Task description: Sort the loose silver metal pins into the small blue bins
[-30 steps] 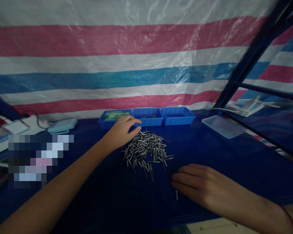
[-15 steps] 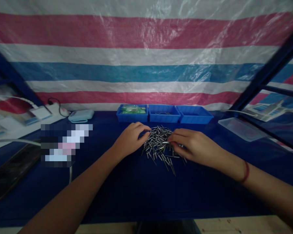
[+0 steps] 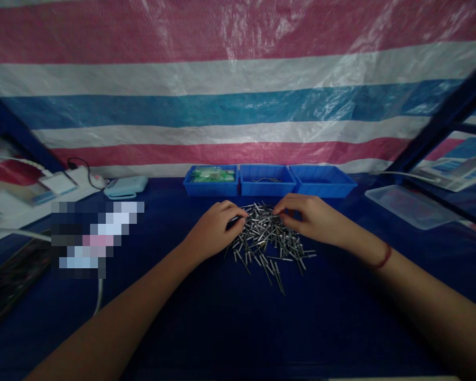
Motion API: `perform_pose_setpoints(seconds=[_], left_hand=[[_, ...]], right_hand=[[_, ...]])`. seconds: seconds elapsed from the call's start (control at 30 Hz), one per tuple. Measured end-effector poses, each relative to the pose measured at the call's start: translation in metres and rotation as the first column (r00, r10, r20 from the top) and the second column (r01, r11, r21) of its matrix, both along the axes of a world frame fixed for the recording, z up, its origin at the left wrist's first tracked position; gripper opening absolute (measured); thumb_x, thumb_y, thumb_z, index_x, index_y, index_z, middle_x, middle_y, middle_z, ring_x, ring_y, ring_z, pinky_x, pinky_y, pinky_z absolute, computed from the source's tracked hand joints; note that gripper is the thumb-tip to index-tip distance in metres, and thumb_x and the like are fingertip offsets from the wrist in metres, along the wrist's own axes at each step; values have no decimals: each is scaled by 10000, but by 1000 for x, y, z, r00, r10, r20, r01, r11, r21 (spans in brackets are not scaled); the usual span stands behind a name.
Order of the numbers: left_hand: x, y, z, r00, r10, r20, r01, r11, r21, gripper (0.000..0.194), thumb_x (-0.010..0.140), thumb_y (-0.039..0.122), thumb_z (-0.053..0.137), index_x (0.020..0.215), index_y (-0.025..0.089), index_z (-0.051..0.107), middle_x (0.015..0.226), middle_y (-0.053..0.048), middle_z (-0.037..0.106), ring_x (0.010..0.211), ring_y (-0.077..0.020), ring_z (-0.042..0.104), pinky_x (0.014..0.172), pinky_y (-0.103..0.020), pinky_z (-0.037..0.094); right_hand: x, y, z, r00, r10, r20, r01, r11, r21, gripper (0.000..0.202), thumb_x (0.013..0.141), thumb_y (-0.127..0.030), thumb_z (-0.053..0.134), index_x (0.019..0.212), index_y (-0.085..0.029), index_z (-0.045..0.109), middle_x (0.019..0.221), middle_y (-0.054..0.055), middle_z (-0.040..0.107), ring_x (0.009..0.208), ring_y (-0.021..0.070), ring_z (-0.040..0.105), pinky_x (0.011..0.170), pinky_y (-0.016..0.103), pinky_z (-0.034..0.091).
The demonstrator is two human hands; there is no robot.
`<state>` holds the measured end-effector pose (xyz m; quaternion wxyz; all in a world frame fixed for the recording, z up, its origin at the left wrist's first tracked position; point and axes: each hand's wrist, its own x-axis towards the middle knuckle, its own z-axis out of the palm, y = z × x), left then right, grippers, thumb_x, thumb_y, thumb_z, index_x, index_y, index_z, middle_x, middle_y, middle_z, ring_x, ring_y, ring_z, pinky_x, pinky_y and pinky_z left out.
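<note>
A loose pile of thin silvery metal pins, like rivets (image 3: 265, 233), lies on the dark blue table (image 3: 238, 323). At the pile's left edge is my left hand (image 3: 218, 227), thumb and index finger curved close together; whatever lies between the tips is too small to make out. My right hand (image 3: 307, 217) is over the pile's upper right side, its thumb and fingertips brought together at the pins. Whether a pin is pinched there cannot be seen.
Behind the pile stand a blue bin with green packets (image 3: 212, 174), a middle bin holding a few pins (image 3: 266, 189) and a right bin (image 3: 323, 182). A clear plastic lid (image 3: 414, 206) lies right; a light blue case (image 3: 126, 187) and a phone (image 3: 16, 275) lie left.
My right hand has moved up and back from the pile's right side, uncovering more pins. My left hand is nearly where it was, its thumb slightly nearer the pins. The camera view has tilted down.
</note>
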<state>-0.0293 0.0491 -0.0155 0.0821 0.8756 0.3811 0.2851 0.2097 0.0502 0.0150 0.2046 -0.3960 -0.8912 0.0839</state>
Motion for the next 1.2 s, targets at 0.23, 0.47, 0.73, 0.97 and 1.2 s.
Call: perform_pose_setpoints(seconds=[0.23, 0.47, 0.73, 0.97, 1.2], left_hand=[[5, -6, 3, 1000, -22, -16, 22, 1000, -16, 179, 892, 213, 487, 1008, 185, 620, 982, -49, 617, 918, -176, 559, 840, -361, 451], [1, -9, 9, 998, -54, -44, 53, 998, -29, 177, 893, 228, 484, 1007, 210, 618, 993, -43, 613, 913, -182, 554, 837, -381, 452], [1, -10, 9, 994, -86, -67, 81, 994, -72, 181, 897, 237, 474, 993, 202, 623, 994, -46, 611, 917, -178, 558, 827, -365, 452], [3, -12, 11, 992, -99, -73, 93, 993, -76, 173, 901, 239, 471, 985, 202, 618, 988, -43, 609, 912, -177, 559, 815, -358, 455], [4, -14, 8, 992, -108, -72, 103, 993, -65, 186, 905, 246, 468, 1008, 204, 618, 998, -42, 605, 921, -177, 552, 821, -346, 446]], right_hand=[[7, -8, 13, 997, 45, 59, -43, 999, -27, 225, 718, -42, 464, 817, -155, 631, 777, 28, 623, 692, 135, 566, 665, 289, 450], [28, -25, 30, 989, 44, 141, -12, 976, -219, 277, 676, -39, 495, 814, -190, 682, 758, 16, 667, 630, 129, 593, 577, 258, 459], [26, -33, 22, 947, -5, 322, 140, 907, -398, 195, 601, -8, 518, 608, -181, 610, 557, -18, 597, 465, 100, 506, 431, 220, 341], [17, -35, 23, 941, 35, 337, 120, 897, -426, 150, 608, -25, 534, 570, -169, 534, 542, -28, 541, 463, 85, 452, 455, 223, 328], [22, -33, 27, 962, 86, 260, 51, 876, -479, 130, 636, -39, 527, 658, -163, 564, 600, -23, 567, 531, 97, 511, 495, 217, 365]])
